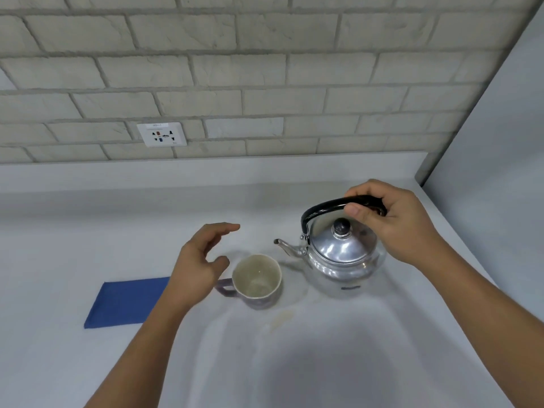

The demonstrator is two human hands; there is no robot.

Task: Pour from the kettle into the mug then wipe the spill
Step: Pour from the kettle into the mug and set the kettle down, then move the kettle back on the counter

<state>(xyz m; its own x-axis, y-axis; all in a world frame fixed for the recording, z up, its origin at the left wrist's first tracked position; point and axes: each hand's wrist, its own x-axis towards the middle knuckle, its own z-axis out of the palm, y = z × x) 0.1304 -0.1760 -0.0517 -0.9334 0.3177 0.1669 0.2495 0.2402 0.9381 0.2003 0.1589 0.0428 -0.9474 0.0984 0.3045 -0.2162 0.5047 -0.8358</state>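
Note:
A shiny metal kettle point(343, 257) with a black arched handle and black lid knob stands on the white counter, its spout pointing left toward the mug. My right hand point(391, 222) is closed around the top of the kettle's handle. The mug point(257, 279) is cream inside and greyish purple outside, with its handle turned left; it stands upright just left of the spout and looks empty. My left hand point(200, 260) hovers open beside the mug's handle, fingers curled and apart, holding nothing. A faint yellowish stain point(281, 318) lies on the counter in front of the mug.
A folded blue cloth point(126, 301) lies flat on the counter point(338, 363) to the left, partly under my left forearm. A brick wall with a white socket plate point(162, 134) runs along the back. A grey panel point(500, 142) closes the right side.

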